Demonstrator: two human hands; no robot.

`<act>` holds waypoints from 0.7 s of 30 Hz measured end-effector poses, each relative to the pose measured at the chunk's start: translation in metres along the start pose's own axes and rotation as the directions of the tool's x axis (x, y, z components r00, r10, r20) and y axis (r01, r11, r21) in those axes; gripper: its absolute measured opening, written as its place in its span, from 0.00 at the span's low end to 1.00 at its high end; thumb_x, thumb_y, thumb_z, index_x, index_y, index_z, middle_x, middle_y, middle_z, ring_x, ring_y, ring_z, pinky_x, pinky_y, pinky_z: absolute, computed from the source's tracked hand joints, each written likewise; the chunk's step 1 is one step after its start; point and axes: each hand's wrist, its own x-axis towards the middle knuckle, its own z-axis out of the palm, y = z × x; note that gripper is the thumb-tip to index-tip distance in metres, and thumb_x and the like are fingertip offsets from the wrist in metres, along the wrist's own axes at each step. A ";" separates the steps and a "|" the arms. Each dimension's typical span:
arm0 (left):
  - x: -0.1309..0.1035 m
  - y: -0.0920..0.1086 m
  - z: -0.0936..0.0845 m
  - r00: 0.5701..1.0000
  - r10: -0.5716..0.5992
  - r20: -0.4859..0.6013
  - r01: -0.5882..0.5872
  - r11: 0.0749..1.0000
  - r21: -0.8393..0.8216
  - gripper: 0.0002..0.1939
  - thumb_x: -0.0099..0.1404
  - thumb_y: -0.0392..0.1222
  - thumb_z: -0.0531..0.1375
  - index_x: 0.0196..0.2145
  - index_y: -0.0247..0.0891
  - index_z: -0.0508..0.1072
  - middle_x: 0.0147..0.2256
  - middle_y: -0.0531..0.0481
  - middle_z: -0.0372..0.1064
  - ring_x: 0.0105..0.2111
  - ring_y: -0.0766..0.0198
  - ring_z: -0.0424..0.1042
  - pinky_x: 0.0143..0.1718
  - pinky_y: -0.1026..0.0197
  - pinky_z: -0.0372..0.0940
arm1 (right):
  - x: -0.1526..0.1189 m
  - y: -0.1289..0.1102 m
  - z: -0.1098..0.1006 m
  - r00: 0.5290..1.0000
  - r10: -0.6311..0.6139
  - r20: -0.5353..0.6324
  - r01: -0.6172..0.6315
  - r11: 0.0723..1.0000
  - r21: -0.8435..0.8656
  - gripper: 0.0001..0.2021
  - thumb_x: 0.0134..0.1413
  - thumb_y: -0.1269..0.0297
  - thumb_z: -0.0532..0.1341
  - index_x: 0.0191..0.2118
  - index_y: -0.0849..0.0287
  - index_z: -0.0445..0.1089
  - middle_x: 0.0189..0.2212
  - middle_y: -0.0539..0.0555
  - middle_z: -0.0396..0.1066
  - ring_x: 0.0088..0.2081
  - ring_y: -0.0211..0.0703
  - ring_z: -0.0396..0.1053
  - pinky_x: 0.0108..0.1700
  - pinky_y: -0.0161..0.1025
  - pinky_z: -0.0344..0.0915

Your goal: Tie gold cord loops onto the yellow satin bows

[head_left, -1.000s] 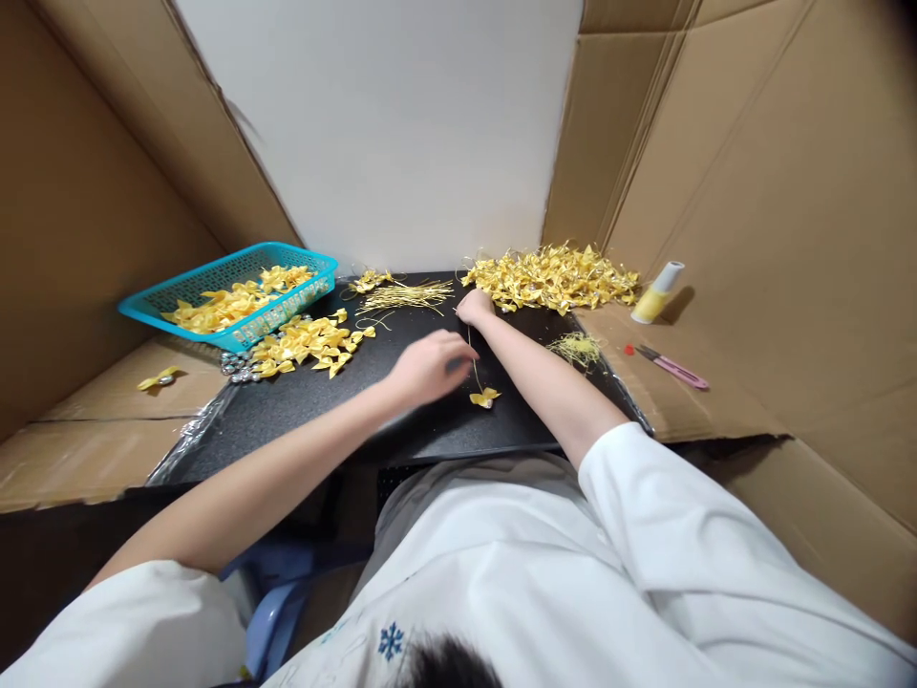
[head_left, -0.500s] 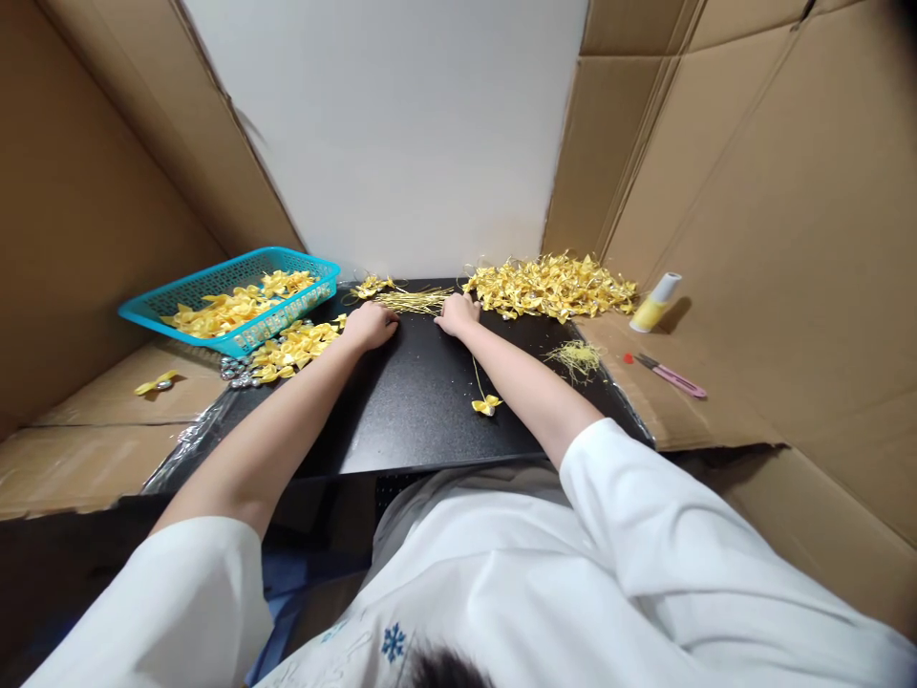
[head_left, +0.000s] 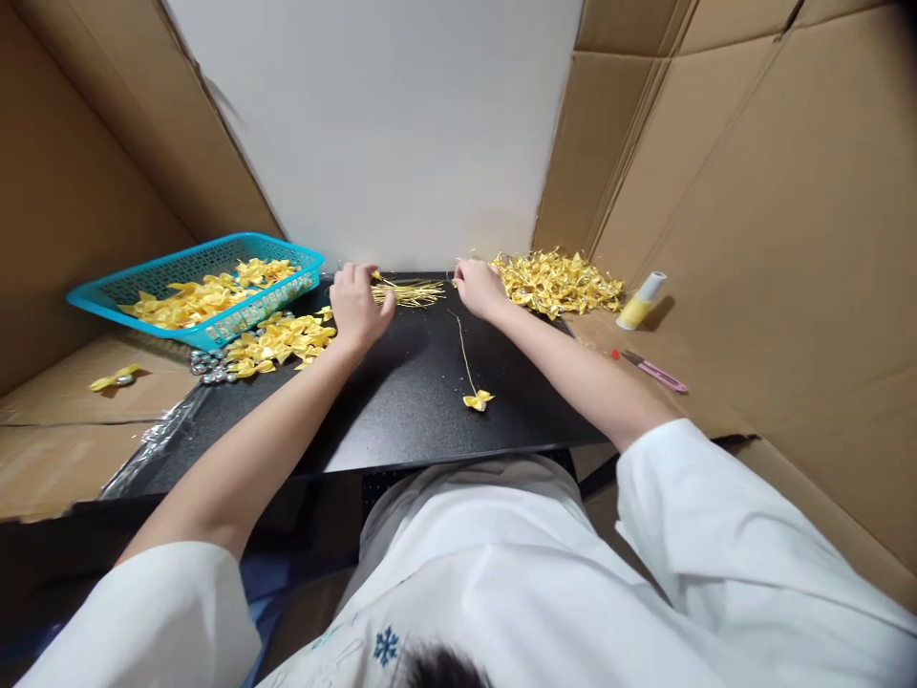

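Note:
My left hand [head_left: 362,304] is at the back of the black tabletop, thumb spread from the fingers, beside a bundle of thin gold wire ties [head_left: 412,293]. Its fingertips reach by a small yellow ribbon bow [head_left: 376,275]; whether they touch it I cannot tell. My right hand [head_left: 479,285] is closed in a pinch right of the bundle, a thin curved gold wire showing at its fingertips. Behind that hand lies a heap of wired yellow bows [head_left: 563,285]. One yellow bow with a long wire stem [head_left: 478,400] lies nearer me, apart from both hands.
A blue basket [head_left: 193,250] of yellow bows stands at left, with loose bows [head_left: 283,339] and silver bells or beads [head_left: 213,366] before it. Another bow [head_left: 115,378] lies on the cardboard. A yellow thread spool [head_left: 641,301] and pink-handled snips [head_left: 655,371] are at right. Cardboard walls flank the table.
Both hands have lifted off the wire bundle and moved apart, the left hand opening leftward and the right going rightward. My right forearm now covers the thread scraps; the view has shifted slightly.

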 end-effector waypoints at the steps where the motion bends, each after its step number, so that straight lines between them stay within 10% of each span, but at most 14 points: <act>1: -0.007 0.012 -0.009 0.999 0.022 -0.031 -0.023 0.999 -0.034 0.24 0.63 0.45 0.54 0.55 0.34 0.68 0.52 0.35 0.68 0.53 0.43 0.63 0.51 0.48 0.57 | -0.014 0.004 -0.005 0.998 -0.060 -0.017 0.059 0.998 -0.032 0.09 0.64 0.70 0.53 0.41 0.61 0.70 0.44 0.60 0.72 0.48 0.50 0.65 0.53 0.47 0.55; 9: -0.068 0.082 -0.053 0.840 0.352 0.413 -0.268 0.931 -0.249 0.15 0.57 0.51 0.60 0.32 0.39 0.81 0.32 0.46 0.75 0.32 0.57 0.71 0.35 0.59 0.61 | -0.137 0.036 -0.022 0.955 -0.293 -0.037 0.279 0.936 -0.213 0.09 0.64 0.69 0.52 0.37 0.60 0.69 0.37 0.60 0.73 0.42 0.51 0.65 0.44 0.45 0.53; 21: -0.086 0.068 -0.040 0.764 0.396 0.510 -0.006 0.794 -0.608 0.17 0.55 0.54 0.63 0.27 0.36 0.81 0.24 0.49 0.76 0.23 0.65 0.68 0.25 0.65 0.58 | -0.152 0.042 -0.008 0.964 -0.244 -0.105 0.227 0.962 -0.149 0.10 0.63 0.70 0.52 0.36 0.59 0.70 0.36 0.60 0.72 0.41 0.50 0.65 0.43 0.44 0.55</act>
